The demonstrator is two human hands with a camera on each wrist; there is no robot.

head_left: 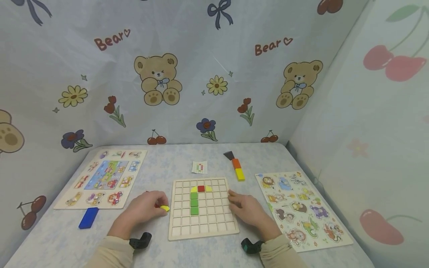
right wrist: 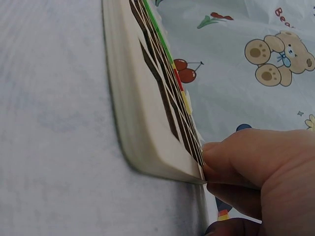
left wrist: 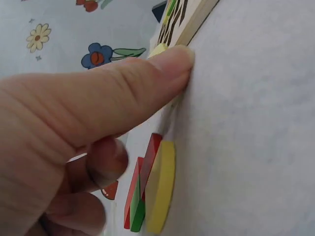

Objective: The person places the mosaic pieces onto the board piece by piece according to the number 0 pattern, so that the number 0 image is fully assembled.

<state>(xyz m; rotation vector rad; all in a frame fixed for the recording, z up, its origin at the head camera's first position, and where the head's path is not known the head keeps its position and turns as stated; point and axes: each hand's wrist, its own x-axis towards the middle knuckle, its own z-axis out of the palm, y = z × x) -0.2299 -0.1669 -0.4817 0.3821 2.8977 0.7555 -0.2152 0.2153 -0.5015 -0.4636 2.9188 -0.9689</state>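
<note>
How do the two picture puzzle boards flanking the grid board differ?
The left picture board shows vehicles around a large blue scene panel; the right picture board shows animals spread all over, with no centre panel. The left picture board has a blue block lying at its near edge; the right picture board has the right hand beside it, at the grid board. Both lie flat on the table, pale-framed and roughly alike in size.

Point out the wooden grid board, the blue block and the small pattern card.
wooden grid board [head_left: 201, 232], head view, bare bottom frame.
blue block [head_left: 88, 217], head view, top face.
small pattern card [head_left: 199, 167], head view, centre.
</note>
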